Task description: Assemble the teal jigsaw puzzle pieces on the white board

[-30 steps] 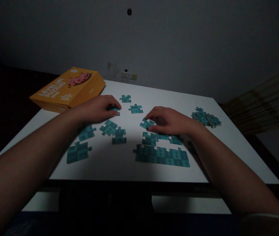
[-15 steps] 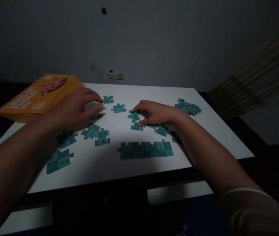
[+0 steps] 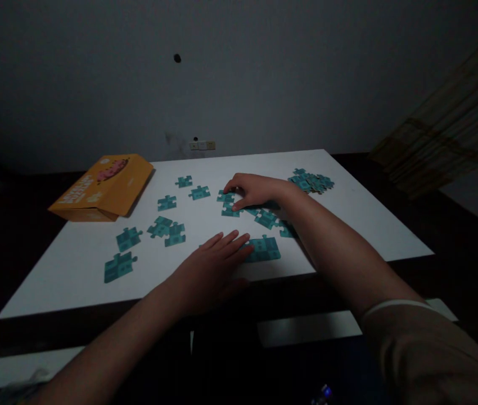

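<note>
My left hand [image 3: 211, 270] is stretched out over the table's front edge, fingers extended and holding nothing. Its fingertips cover part of a joined teal strip of puzzle pieces [image 3: 266, 249]; whether they press on it I cannot tell. My right hand [image 3: 253, 189] is curled down on two teal puzzle pieces [image 3: 226, 197], one behind the other, with the index finger at the rear one and the thumb at the front one. Several more pieces [image 3: 266, 219] lie beside and partly under the right wrist. To the left, loose pieces [image 3: 175, 234] and a joined block [image 3: 119, 267] are spread out.
An orange puzzle box [image 3: 108, 185] lies at the table's back left. A heap of teal pieces [image 3: 311, 182] sits at the back right, beyond my right forearm. The white table [image 3: 361, 236] ends at a dark front edge. Behind it is a wall with sockets [image 3: 202, 145].
My left hand has moved from near the box and back-left pieces to the right and toward me, over the joined strip. My right hand stays on the same pieces. The view has shifted slightly.
</note>
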Demonstrator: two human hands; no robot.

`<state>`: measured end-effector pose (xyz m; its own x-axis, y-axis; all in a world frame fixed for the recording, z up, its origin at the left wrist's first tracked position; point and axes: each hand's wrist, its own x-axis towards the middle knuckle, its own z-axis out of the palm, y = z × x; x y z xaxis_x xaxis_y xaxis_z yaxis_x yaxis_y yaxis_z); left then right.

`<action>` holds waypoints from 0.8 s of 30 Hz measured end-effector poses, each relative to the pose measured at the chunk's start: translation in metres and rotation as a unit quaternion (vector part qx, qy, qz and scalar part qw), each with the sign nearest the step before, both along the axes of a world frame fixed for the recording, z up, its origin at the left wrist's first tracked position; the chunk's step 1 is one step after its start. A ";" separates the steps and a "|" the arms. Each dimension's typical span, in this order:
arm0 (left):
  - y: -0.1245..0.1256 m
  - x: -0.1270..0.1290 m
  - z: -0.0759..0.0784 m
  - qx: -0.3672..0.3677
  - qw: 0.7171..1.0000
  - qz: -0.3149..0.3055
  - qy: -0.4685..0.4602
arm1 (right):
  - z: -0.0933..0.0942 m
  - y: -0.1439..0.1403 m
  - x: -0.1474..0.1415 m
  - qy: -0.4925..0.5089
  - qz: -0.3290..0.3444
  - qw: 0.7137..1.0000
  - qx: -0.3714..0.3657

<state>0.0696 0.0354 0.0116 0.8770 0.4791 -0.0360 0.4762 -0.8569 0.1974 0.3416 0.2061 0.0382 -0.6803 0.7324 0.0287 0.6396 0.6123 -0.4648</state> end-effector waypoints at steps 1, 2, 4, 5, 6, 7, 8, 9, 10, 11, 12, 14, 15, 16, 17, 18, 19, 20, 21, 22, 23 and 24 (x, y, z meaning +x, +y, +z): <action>-0.006 -0.001 -0.001 -0.002 1.000 0.011 0.005 | -0.001 0.001 0.000 0.002 -0.001 1.000 0.002; -0.011 -0.002 -0.001 -0.002 1.000 0.025 0.008 | -0.002 0.001 0.000 0.003 -0.003 1.000 0.004; -0.023 -0.001 -0.003 0.001 0.998 0.058 0.008 | -0.003 0.002 0.000 0.006 -0.007 1.000 0.006; -0.029 0.000 -0.004 0.004 0.997 0.078 0.006 | -0.004 0.002 -0.001 0.008 -0.006 1.000 0.006; -0.034 0.002 -0.006 0.008 0.995 0.098 0.004 | -0.004 0.002 -0.001 0.009 -0.004 1.000 0.005; -0.039 0.004 -0.007 0.011 0.993 0.118 0.000 | -0.005 0.002 -0.001 0.009 -0.001 1.000 0.005; -0.044 0.006 -0.009 0.015 0.991 0.135 -0.005 | -0.005 0.002 0.000 0.010 0.002 1.000 0.005; -0.049 0.008 -0.011 0.021 0.988 0.153 -0.011 | -0.006 0.003 0.000 0.009 0.004 1.000 0.006; -0.054 0.009 -0.013 0.027 0.985 0.170 -0.016 | -0.006 0.004 0.000 0.006 0.005 1.000 0.006; -0.058 0.011 -0.014 0.033 0.982 0.187 -0.021 | -0.007 0.004 0.000 0.001 0.004 1.000 0.005; -0.062 0.012 -0.015 0.039 0.978 0.204 -0.025 | -0.007 0.005 0.000 -0.004 0.003 1.000 0.004; -0.069 0.016 -0.016 0.049 0.970 0.236 -0.032 | -0.008 0.006 0.001 -0.013 0.002 1.000 0.006; -0.072 0.018 -0.017 0.055 0.966 0.250 -0.038 | -0.008 0.006 0.001 -0.015 0.002 1.000 0.007; -0.074 0.021 -0.018 0.060 0.962 0.263 -0.046 | -0.008 0.006 0.002 -0.016 0.002 1.000 0.008; -0.076 0.025 -0.019 0.067 0.956 0.280 -0.055 | -0.008 0.007 0.002 -0.015 0.002 1.000 0.008; -0.077 0.031 -0.021 0.074 0.949 0.299 -0.065 | -0.008 0.007 0.003 -0.013 0.002 1.000 0.009; -0.078 0.037 -0.022 0.080 0.940 0.323 -0.074 | -0.008 0.008 0.004 -0.011 0.000 1.000 0.010; -0.078 0.045 -0.024 0.085 0.929 0.350 -0.081 | -0.008 0.008 0.005 -0.010 -0.002 1.000 0.011; -0.079 0.054 -0.025 0.086 0.918 0.378 -0.085 | -0.008 0.009 0.006 -0.009 -0.005 1.000 0.014; -0.079 0.063 -0.026 0.084 0.907 0.404 -0.087 | -0.009 0.009 0.007 -0.009 -0.007 1.000 0.016; -0.079 0.072 -0.027 0.079 0.896 0.427 -0.087 | -0.009 0.009 0.009 -0.009 -0.010 1.000 0.018; -0.079 0.079 -0.027 0.073 0.888 0.445 -0.088 | -0.009 0.010 0.010 -0.009 -0.012 1.000 0.019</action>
<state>0.1487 -0.0432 -0.0150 0.1350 0.9736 0.1841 0.9507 -0.1796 0.2527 0.3515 0.2159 0.0290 -0.6631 0.7472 0.0448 0.6628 0.6140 -0.4286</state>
